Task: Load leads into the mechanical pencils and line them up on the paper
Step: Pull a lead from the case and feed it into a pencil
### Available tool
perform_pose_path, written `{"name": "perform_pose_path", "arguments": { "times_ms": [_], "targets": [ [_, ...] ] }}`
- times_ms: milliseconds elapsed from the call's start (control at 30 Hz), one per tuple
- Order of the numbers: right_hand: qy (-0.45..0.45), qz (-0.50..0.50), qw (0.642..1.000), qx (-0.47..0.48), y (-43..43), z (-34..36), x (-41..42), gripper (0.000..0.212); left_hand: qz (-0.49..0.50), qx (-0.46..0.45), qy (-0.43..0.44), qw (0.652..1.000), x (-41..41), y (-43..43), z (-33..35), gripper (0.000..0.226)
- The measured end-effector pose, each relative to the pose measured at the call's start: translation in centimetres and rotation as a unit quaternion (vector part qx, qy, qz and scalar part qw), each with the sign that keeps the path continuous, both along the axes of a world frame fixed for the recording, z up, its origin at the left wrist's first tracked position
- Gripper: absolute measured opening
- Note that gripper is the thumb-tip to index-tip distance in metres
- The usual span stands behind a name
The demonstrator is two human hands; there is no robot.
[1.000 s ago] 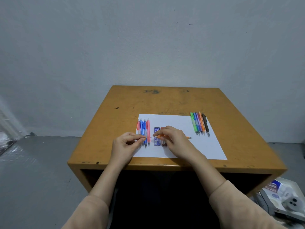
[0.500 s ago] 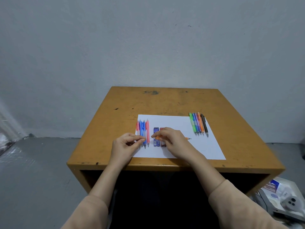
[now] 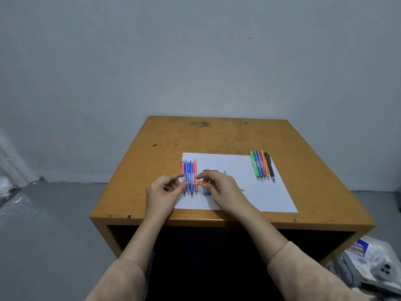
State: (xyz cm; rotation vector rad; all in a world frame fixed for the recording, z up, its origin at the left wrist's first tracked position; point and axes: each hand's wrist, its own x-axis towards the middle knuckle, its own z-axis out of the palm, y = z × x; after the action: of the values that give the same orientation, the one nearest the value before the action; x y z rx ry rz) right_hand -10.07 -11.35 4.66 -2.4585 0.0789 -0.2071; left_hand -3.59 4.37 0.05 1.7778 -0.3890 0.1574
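Observation:
A white sheet of paper [image 3: 234, 168] lies on the wooden table [image 3: 217, 137]. My right hand [image 3: 219, 190] grips an orange mechanical pencil [image 3: 202, 182] held sideways, its open end toward the left and its tip [image 3: 243, 190] poking out to the right. My left hand [image 3: 166, 193] pinches its thumb and forefinger close to that open end; whatever it holds is too thin to make out. A row of red and blue pencils [image 3: 189, 177] lies on the paper's left part. Lead cases [image 3: 207, 171] sit behind my right hand, partly hidden.
Several pencils, green, blue, purple, orange and black [image 3: 261, 165], lie side by side at the paper's far right corner. A small pale cap [image 3: 224, 171] rests on the paper behind my right hand. Boxes and clutter [image 3: 366, 263] sit on the floor at the lower right.
My left hand's fingertips have closed in toward the orange pencil's open end. My right hand has kept the pencil in nearly the same place.

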Motion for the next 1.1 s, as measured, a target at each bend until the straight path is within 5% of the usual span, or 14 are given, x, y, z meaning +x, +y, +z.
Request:
{"name": "perform_pose_path", "arguments": {
  "times_ms": [233,633,1100],
  "targets": [
    [-0.024,-0.065,0.997,0.026,0.58,-0.78,0.59,0.026,0.069,-0.006,-0.022,0.997,-0.28,0.18,0.36,0.023],
    [-0.035,-0.047,0.998,0.006,0.65,-0.81,0.74,0.026,-0.046,0.032,-0.023,0.998,0.12,0.15,-0.26,0.024],
    [-0.053,-0.050,0.997,0.012,0.87,-0.79,1.07,0.026,-0.023,0.019,-0.035,0.999,0.13,0.06,-0.54,0.033]
  ]
}}
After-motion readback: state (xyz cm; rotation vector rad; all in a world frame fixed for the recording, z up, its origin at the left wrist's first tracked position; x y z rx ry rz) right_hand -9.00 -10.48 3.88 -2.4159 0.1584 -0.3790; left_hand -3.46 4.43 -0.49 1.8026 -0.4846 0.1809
